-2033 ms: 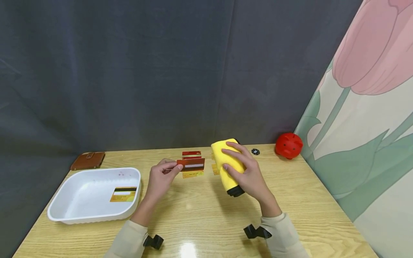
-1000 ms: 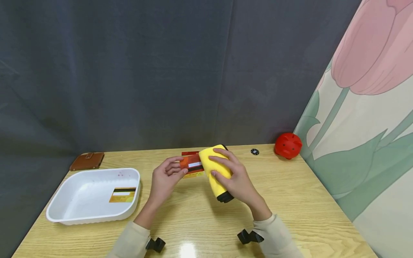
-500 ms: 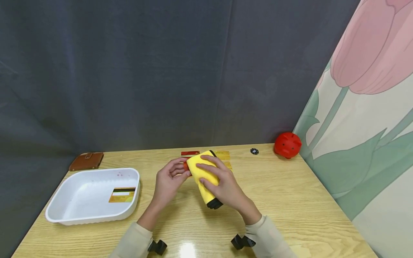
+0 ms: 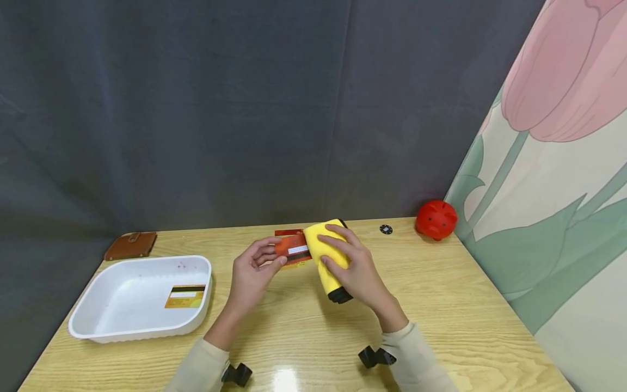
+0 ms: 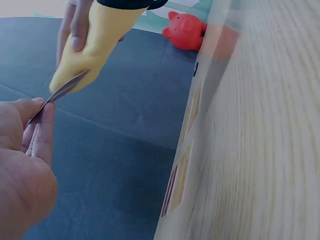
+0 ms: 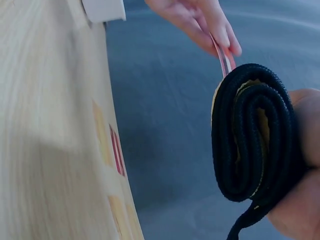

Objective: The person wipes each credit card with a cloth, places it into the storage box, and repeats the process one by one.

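Observation:
My left hand (image 4: 250, 275) pinches a red bank card (image 4: 292, 247) by its left end, above the table. The card's white strip and dark stripe face the head camera. My right hand (image 4: 360, 272) grips a folded yellow cloth (image 4: 320, 247) with black edging. The cloth covers the card's right end. In the left wrist view the card (image 5: 67, 89) appears edge-on, its tip against the cloth (image 5: 100, 45). From the right wrist the cloth's rolled black edge (image 6: 250, 140) shows, with the card entering it. Behind the hands, a red card (image 4: 288, 232) and a yellow card (image 4: 296, 265) lie partly hidden.
A white tray (image 4: 132, 331) at left holds a yellow card (image 4: 186, 296). Behind it lies a brown wallet (image 4: 130, 245). At the back right are a black poker chip (image 4: 386, 230) and a red piggy bank (image 4: 436, 220). A dark curtain (image 4: 245, 109) stands behind the table.
The cloth came left onto the card, slid over nearly all of it, then drew back right, baring the card's left part. The left hand changed its hold, and the card's face has turned.

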Demonstrator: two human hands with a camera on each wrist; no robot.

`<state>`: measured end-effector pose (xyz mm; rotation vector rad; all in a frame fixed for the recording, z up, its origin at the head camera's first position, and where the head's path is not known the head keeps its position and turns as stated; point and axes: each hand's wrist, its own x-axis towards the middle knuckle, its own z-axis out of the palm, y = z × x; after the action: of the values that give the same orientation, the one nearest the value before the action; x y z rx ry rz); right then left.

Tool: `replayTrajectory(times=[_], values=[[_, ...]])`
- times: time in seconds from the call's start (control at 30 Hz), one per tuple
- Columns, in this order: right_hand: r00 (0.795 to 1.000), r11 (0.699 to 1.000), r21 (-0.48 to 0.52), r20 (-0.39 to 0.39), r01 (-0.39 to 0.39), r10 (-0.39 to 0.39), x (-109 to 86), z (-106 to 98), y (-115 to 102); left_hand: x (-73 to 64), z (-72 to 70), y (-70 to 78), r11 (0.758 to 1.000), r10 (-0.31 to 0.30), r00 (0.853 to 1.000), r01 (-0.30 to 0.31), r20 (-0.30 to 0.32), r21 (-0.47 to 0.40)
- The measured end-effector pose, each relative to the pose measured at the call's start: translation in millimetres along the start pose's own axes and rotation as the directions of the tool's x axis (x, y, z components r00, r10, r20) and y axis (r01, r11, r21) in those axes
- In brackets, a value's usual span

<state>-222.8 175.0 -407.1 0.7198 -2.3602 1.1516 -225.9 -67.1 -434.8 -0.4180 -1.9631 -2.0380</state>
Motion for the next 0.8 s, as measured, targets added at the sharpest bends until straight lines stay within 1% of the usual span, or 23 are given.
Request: replayTrajectory(times=[0.13, 0.33, 0.43, 0.5, 0.57, 0.63, 0.7, 0.8], values=[[0.997, 0.998, 0.0, -0.053, -0.057, 0.057, 1.7, -13, 10, 2.4, -2.9, -0.1, 1.0, 0.01, 1.0, -0.009, -0.009, 0.015], [0.988, 0.996, 0.012, -0.131, -0.086, 0.087, 2.5, -34, 17, 5.2, -6.2, 4.1, 0.999, -0.004, 1.0, 0.005, -0.03, 0.034], [0.985, 0.995, 0.018, -0.142, -0.094, 0.096, 0.9, -42, 18, 4.7, -7.9, 7.7, 0.999, -0.014, 0.998, 0.016, -0.053, 0.039], [0.983, 0.994, 0.022, -0.15, -0.103, 0.105, -2.0, -47, 18, 1.7, -10.4, 9.6, 0.999, -0.022, 0.998, 0.025, -0.06, 0.048], [0.982, 0.994, 0.015, -0.16, -0.104, 0.105, -4.8, -49, 19, -2.3, -17.6, 11.7, 0.997, -0.03, 0.997, 0.035, -0.067, 0.065], [0.98, 0.996, 0.008, -0.174, -0.094, 0.094, -6.3, -51, 18, -4.9, -28.2, 14.9, 0.996, -0.022, 0.997, 0.027, -0.068, 0.081], [0.979, 0.997, 0.01, -0.185, -0.082, 0.082, -5.5, -52, 18, -4.9, -42.4, 20.1, 0.995, -0.002, 0.997, 0.009, -0.075, 0.095], [0.979, 0.998, 0.018, -0.192, -0.063, 0.066, -2.0, -53, 17, -1.6, -67.6, 31.3, 0.993, 0.046, 0.995, -0.035, -0.093, 0.114]])
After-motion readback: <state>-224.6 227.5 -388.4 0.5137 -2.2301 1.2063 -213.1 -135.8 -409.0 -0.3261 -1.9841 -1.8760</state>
